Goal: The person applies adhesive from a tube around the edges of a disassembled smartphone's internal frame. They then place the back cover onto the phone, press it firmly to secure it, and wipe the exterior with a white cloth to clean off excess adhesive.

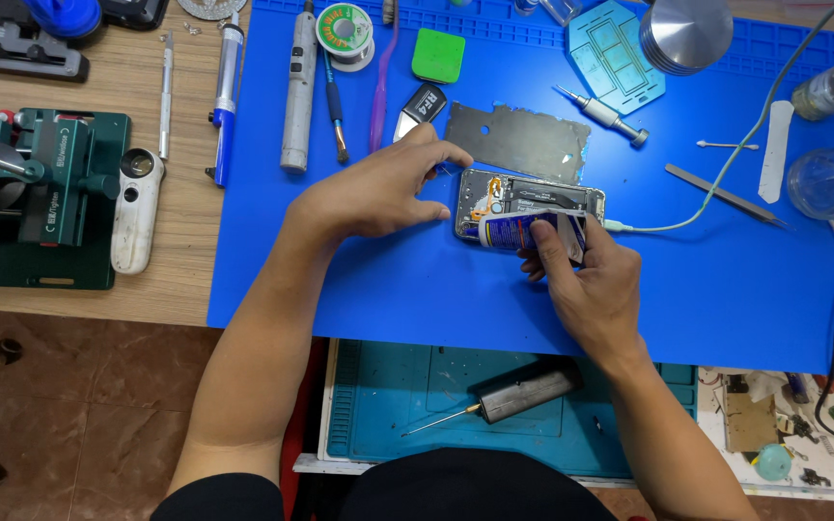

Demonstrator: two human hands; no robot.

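Head view: an opened phone [530, 203] with its inner parts exposed is seen lying flat on the blue mat [340, 280], which covers the bench [185, 241]. The left hand [374, 193] is laid just left of the phone, fingers curled, with thumb and forefinger pressed against the phone's left end. The right hand [586, 285] is placed just below the phone and is closed around a small white and blue tube [523, 230], which is held lying across the phone's lower edge, its tip towards the left. A thin pale cable [726, 174] is plugged into the phone's right end and is led away up and to the right. Just above the phone a dark grey back plate [518, 140] is laid flat on the mat. Above and left of the phone a green pad [438, 54], a spool of solder wire [345, 34] and a grey pen-shaped tool [297, 92] are seen. To the right of the phone metal tweezers [726, 195] and a cotton swab [726, 146] are laid on the mat. Far left of the phone a green clamp fixture [45, 193] is set on the bench. Below the phone, in an open drawer [388, 405], a grey cylindrical tool [518, 394] is laid.
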